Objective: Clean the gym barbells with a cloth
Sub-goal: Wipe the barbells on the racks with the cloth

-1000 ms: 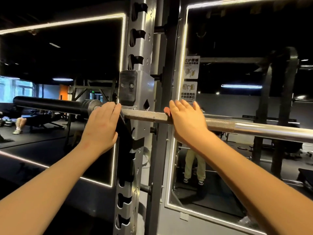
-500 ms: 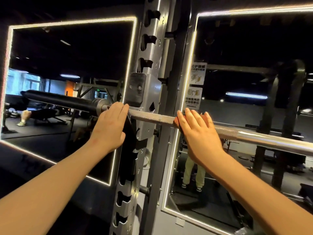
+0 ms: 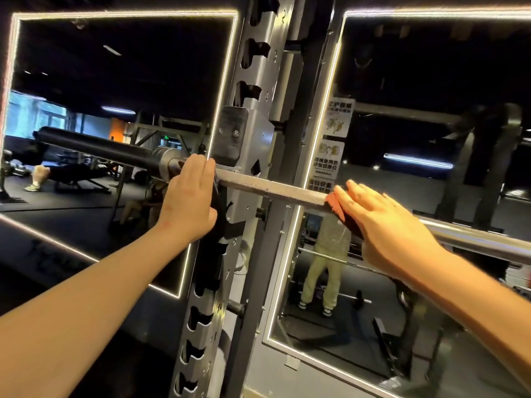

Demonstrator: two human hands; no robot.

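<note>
The long steel barbell point(image 3: 273, 189) with a knurled grey shaft crosses the view from 9 o'clock down toward 3 o'clock, passing the perforated grey metal rack upright point(image 3: 260, 133) at 12 o'clock; the left hand point(image 3: 189, 196), on the 9 o'clock side of that upright, curls over the shaft beside the sleeve collar, fingers pressed together; the right hand point(image 3: 385, 228), toward 3 o'clock, holds a rust-red cloth point(image 3: 334, 206) on the shaft, fingers slightly spread and bent over it; its thumb is hidden.
</note>
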